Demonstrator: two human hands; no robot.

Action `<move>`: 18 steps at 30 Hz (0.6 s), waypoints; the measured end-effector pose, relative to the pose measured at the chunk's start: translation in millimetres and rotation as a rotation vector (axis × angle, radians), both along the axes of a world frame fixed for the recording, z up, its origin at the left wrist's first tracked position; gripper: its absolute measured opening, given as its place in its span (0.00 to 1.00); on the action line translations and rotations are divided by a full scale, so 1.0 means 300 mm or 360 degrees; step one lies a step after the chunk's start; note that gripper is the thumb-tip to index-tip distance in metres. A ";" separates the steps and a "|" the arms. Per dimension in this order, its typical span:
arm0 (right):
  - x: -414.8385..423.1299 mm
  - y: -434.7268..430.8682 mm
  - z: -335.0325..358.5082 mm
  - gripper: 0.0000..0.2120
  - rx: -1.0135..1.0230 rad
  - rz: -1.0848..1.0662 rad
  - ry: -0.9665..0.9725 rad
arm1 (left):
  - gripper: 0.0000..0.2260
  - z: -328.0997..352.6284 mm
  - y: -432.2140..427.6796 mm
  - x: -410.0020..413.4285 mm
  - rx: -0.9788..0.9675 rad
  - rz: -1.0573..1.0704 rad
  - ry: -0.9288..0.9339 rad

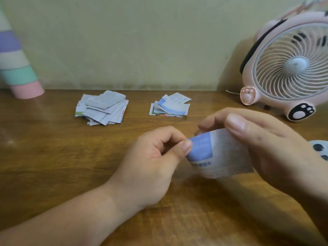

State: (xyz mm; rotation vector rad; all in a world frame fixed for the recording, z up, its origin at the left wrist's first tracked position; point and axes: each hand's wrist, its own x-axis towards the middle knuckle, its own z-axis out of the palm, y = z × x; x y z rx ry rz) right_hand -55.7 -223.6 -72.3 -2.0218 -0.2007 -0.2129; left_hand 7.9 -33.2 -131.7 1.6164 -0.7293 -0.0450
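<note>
- Our left hand [156, 157] pinches the blue corner of the printed paper slip [218, 153] between thumb and forefinger.
- The slip curls in the air above the wooden table [53, 148], between both hands.
- Our right hand [266, 142] grips its other edge; we should pull gently to flatten it without tearing.
- We see no box or tray: slips lie loose in a left pile [102, 108] and a right pile [171, 105].

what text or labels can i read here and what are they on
paper slip: blue and grey print, too blurred to read
left pile: characters on one scrap, too blurred to read
right pile: print too small to read
fan: paw marks only, no words
</note>
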 end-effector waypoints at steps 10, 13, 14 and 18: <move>0.026 0.015 -0.071 0.16 -0.0295 -0.0238 -0.0234 | 0.10 -0.003 -0.006 -0.002 0.0070 -0.0084 0.0300; 0.021 0.009 -0.052 0.21 -0.0385 -0.0169 -0.0249 | 0.11 0.004 -0.004 -0.004 0.0155 -0.0059 0.0256; 0.017 0.007 -0.046 0.22 -0.0380 -0.0137 -0.0229 | 0.10 0.004 -0.002 -0.006 0.0208 -0.0047 0.0213; 0.013 -0.004 -0.030 0.08 -0.0486 0.0030 -0.0171 | 0.06 0.003 0.000 -0.017 0.0340 -0.0050 0.0077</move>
